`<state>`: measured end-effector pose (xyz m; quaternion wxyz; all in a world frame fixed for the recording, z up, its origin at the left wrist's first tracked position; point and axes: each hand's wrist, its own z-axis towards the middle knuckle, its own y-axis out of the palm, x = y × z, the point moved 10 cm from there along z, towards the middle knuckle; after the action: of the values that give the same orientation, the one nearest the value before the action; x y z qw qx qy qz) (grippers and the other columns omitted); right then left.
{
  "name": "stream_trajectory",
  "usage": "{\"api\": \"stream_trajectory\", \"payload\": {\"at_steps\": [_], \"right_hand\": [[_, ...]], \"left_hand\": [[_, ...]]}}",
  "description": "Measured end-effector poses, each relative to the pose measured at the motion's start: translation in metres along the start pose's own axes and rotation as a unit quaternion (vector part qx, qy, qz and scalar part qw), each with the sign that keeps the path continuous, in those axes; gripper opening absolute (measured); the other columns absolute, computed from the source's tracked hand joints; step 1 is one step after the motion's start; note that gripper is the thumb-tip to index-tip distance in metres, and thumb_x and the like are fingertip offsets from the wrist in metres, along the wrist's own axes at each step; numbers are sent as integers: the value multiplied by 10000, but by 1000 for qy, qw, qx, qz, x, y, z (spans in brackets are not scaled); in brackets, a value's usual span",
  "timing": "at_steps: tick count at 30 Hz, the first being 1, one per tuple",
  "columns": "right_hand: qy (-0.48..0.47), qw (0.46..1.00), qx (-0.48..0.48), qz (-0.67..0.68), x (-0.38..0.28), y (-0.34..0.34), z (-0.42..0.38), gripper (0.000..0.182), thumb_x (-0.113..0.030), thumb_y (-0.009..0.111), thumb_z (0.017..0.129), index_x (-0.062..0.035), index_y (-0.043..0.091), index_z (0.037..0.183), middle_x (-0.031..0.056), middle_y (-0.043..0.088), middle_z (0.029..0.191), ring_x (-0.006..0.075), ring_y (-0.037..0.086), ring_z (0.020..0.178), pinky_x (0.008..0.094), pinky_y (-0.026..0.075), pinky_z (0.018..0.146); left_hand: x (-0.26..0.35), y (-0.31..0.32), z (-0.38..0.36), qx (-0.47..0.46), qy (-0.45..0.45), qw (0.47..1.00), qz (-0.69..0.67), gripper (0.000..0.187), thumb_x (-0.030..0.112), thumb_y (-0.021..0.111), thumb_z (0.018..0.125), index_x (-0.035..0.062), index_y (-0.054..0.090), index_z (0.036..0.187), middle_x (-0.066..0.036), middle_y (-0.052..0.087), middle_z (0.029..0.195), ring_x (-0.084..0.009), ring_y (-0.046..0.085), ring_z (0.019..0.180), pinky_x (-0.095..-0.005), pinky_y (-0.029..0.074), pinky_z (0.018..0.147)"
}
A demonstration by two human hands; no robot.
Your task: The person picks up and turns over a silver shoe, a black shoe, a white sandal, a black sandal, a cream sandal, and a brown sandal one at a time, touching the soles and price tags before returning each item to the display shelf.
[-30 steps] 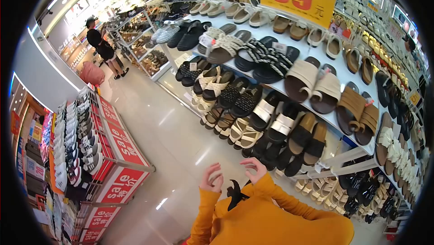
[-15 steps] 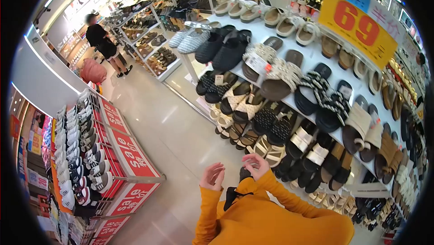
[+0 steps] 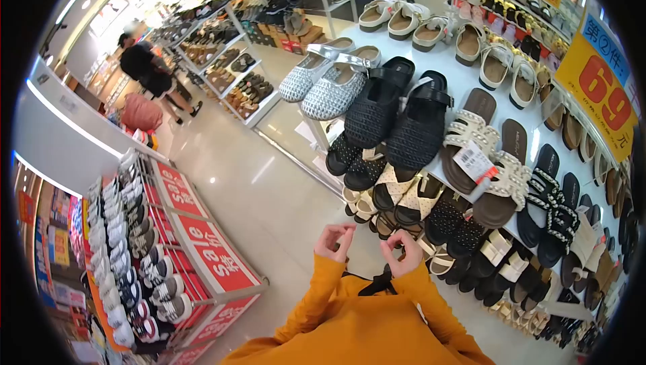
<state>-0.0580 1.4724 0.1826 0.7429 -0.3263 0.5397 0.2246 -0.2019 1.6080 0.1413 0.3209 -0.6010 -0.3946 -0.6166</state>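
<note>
My left hand (image 3: 334,242) is raised in front of my body, its fingers loosely curled and nothing visible in it. To its right my right hand (image 3: 402,253) is held up in the same way, thumb and fingers bent with a gap between them, also without anything visible. The two hands are apart and touch no shoe. Beyond them, on the lower tier, stand cream sandals with dark dots (image 3: 412,202). Above these, black woven shoes (image 3: 416,129) and silver woven shoes (image 3: 336,86) sit at the edge of the white display table (image 3: 350,34).
A low sale rack (image 3: 229,264) with rows of sneakers (image 3: 138,250) stands on the left. Tiled floor (image 3: 249,183) runs between it and the display. A person in black (image 3: 145,69) stands far left near a pink bag (image 3: 141,111). A yellow price sign (image 3: 601,89) rises at right.
The view has shifted, so the shoe display appears nearer and farther right. My right hand has moved away from the dark strap area on my front. Both hands remain raised.
</note>
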Motion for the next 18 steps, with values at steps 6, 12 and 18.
{"api": "stream_trajectory", "payload": {"at_steps": [6,12,18], "right_hand": [[15,989,132,-63,-7,59,29,108,-42,686,834,-1,586,845,99,596,786,237,593,697,302,464,645],[-28,981,184,-54,-63,115,84,160,-38,652,864,4,611,1013,115,648,988,228,634,908,286,482,812],[-31,986,154,-56,-66,163,103,278,-40,655,871,10,603,1140,144,632,1146,241,622,1063,307,469,925]], "left_hand": [[83,-31,128,-25,256,965,48,368,12,552,936,1,461,1292,-186,465,1384,-249,441,1309,-375,366,1068],[158,-37,237,-49,395,900,177,655,60,672,852,-2,359,1424,-221,382,1455,-326,363,1373,-430,296,1116],[179,-26,277,-154,427,867,204,761,100,757,774,32,378,1431,-230,306,1498,-375,390,1345,-419,345,1085]]}}
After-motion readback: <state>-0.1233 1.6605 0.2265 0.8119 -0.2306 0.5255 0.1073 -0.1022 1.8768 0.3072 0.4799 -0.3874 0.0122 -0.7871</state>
